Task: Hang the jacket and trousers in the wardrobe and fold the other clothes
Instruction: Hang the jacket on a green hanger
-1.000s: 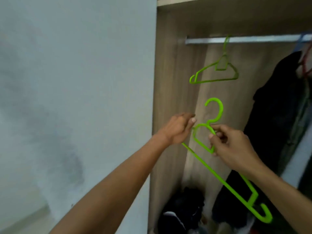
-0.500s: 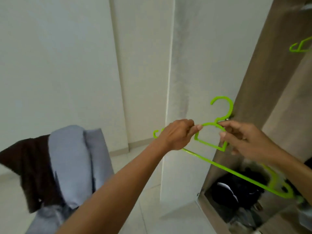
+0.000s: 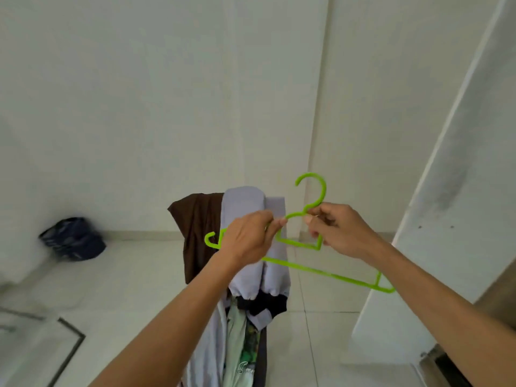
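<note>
Both of my hands hold a bright green plastic hanger (image 3: 321, 270) in front of me, hook upward. My left hand (image 3: 248, 238) pinches its left shoulder just left of the neck. My right hand (image 3: 339, 230) grips it at the base of the hook. Behind the hanger, a pile of clothes is draped over something upright: a pale grey jacket (image 3: 251, 263) with a black cuff, a dark brown garment (image 3: 198, 227) at its left, and a light green printed piece (image 3: 240, 350) lower down.
The white wardrobe door (image 3: 452, 219) stands open at the right, its lower corner near my right forearm. A dark blue bag (image 3: 73, 239) sits on the tiled floor by the left wall. White walls meet in a corner behind the clothes.
My view has swung left from the wardrobe interior to the room, with the hanger carried along in both hands. The clothes pile now sits centred behind the hanger.
</note>
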